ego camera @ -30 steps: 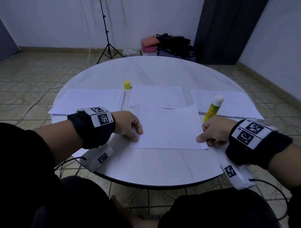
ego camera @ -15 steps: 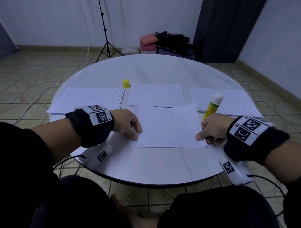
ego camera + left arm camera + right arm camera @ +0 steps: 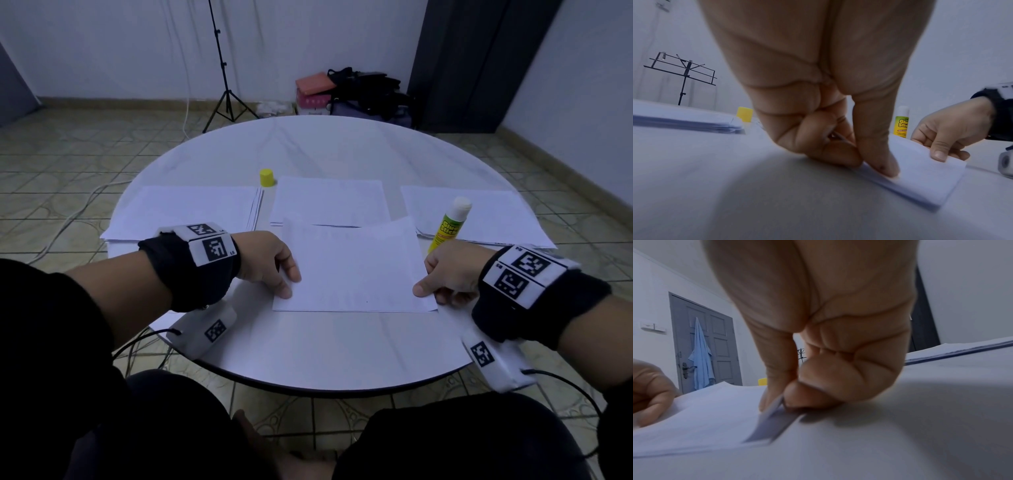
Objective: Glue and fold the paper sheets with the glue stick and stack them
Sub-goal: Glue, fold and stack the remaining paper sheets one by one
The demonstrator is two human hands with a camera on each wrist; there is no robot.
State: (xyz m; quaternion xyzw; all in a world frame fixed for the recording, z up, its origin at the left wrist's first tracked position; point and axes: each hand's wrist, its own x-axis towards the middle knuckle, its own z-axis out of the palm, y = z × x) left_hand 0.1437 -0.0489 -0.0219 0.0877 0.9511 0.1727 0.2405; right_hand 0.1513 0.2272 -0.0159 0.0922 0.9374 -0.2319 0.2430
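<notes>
Paper sheet [image 3: 354, 267], white and folded, lies flat on the round white table [image 3: 325, 346] right in front of the person, its long axis running left to right and its near edge roughly parallel to the table's near rim. Its far edge overlaps the near edge of the middle paper stack [image 3: 329, 200].

Left hand [image 3: 270, 262] pinches the sheet's near left corner: the thumb presses on top of the paper and the other fingers are curled against the table beside it, as the left wrist view shows. Right hand [image 3: 445, 274] pinches the near right corner, thumb on top and curled fingers underneath, so that the corner is lifted slightly off the table in the right wrist view.

Glue stick [image 3: 449, 224] stands upright just beyond the right hand, uncapped, white tip pointing up, beside the near left edge of the right paper stack [image 3: 493, 216]. Its yellow cap [image 3: 267, 177] stands on the table farther back, between the far corners of the left paper stack [image 3: 191, 210] and the middle one.

All three stacks lie in a row across the table, long sides left to right. On the floor beyond are a black tripod stand [image 3: 224, 92] and a heap of bags [image 3: 363, 92] against the wall.
</notes>
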